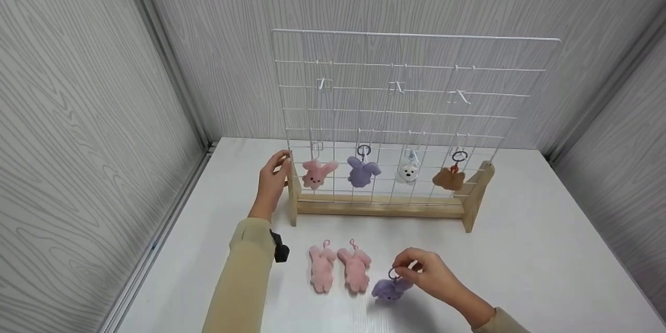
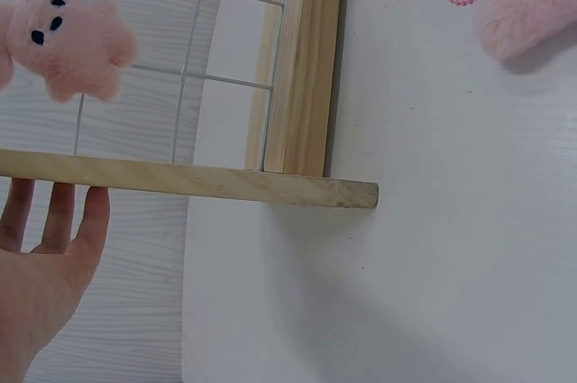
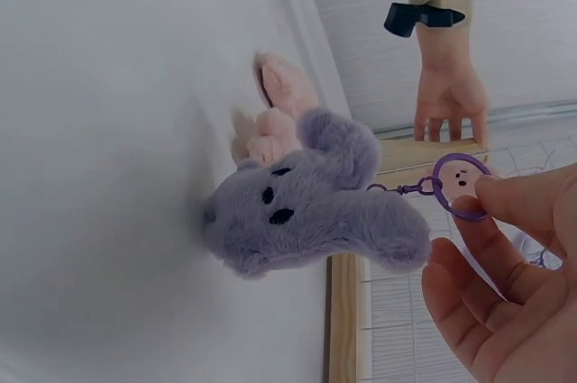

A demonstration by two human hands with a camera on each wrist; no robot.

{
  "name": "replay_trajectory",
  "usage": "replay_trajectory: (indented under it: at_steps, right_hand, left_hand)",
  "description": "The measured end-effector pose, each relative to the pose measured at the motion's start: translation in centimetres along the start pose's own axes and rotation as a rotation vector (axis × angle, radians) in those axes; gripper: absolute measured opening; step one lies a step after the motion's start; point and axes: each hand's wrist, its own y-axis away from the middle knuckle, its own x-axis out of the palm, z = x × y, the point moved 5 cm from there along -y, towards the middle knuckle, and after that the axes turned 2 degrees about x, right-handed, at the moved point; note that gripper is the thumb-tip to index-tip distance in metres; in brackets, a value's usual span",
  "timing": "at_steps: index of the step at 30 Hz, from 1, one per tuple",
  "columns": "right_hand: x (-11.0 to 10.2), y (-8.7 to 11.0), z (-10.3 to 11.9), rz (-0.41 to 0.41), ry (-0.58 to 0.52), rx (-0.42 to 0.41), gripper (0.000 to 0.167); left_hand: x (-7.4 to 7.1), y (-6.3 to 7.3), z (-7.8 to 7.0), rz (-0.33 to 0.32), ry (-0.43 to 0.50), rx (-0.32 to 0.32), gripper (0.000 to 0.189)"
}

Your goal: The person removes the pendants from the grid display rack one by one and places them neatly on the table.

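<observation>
My right hand [image 1: 424, 270] pinches the purple ring [image 3: 437, 186] of a purple plush rabbit keychain [image 3: 306, 194] between thumb and finger. The rabbit hangs low over the white table; whether it touches the surface I cannot tell. My left hand [image 1: 271, 182] reaches to the left wooden upright [image 2: 180, 176] of a white wire grid rack [image 1: 380, 207], its fairly straight fingers [image 2: 59, 216] touching the outer side. Two pink plush rabbits, one on the left [image 1: 322, 270] and one on the right [image 1: 356, 271], lie side by side on the table, left of the purple one.
Along the rack's lower row hang a pink rabbit [image 1: 315, 174], a purple plush [image 1: 361, 173], a white plush [image 1: 408, 173] and a brown plush [image 1: 450, 178]. Bare hooks [image 1: 399, 87] project above. Wood-patterned walls [image 1: 218, 36] surround the white table [image 1: 536, 250].
</observation>
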Motion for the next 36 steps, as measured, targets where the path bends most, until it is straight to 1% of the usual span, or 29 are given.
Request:
replay_trajectory:
  at_steps: [2,4,9,13,17,20,21,25,27,30,33,36]
  right_hand:
    - [0.0,0.0,-0.2,0.002,-0.011,0.002,0.004]
    - [0.0,-0.1,-0.5,-0.007,-0.018,0.005,0.004]
    - [-0.4,-0.8,-0.9,-0.045,-0.013,0.009,0.003]
    - [-0.7,-1.4,-1.4,-0.081,-0.014,0.007,0.004]
    - [-0.6,-1.9,-1.7,-0.104,0.017,0.005,0.006]
    - [-0.6,-2.2,-1.3,-0.123,0.052,0.0,0.007]
    - [-0.7,-2.3,-0.8,-0.129,0.058,-0.006,0.007]
    - [-1.1,-2.5,0.8,-0.14,0.055,-0.021,0.006]
    - [-1.2,-2.6,1.3,-0.138,0.046,-0.024,0.006]
    - [-1.2,-2.8,1.0,-0.134,0.037,-0.009,0.005]
    - [-1.0,-3.1,0.2,-0.123,0.01,0.004,0.005]
    - [-0.7,-3.7,-1.7,-0.118,0.004,0.026,0.005]
  left_hand:
    - [-0.1,-0.4,0.7,-0.005,-0.001,0.003,0.04]
    - [-0.1,-0.5,0.9,-0.01,-0.011,0.008,0.041]
    - [0.0,-0.4,1.0,-0.031,-0.024,0.017,0.04]
    - [0.0,-0.4,1.0,-0.029,-0.017,0.032,0.041]
    - [0.0,-0.4,1.0,-0.037,-0.02,0.048,0.038]
    - [0.0,-0.4,1.0,-0.043,-0.026,0.057,0.039]
    - [0.0,-0.4,1.0,-0.043,-0.027,0.058,0.039]
    - [-0.1,-0.4,1.0,-0.049,-0.027,0.055,0.039]
    - [-0.2,-0.4,1.0,-0.051,-0.021,0.048,0.038]
    - [-0.1,-0.4,1.0,-0.047,-0.013,0.039,0.037]
    - [-0.1,-0.4,1.0,-0.044,-0.009,0.035,0.038]
    - [-0.1,-0.4,1.0,-0.044,-0.014,0.03,0.038]
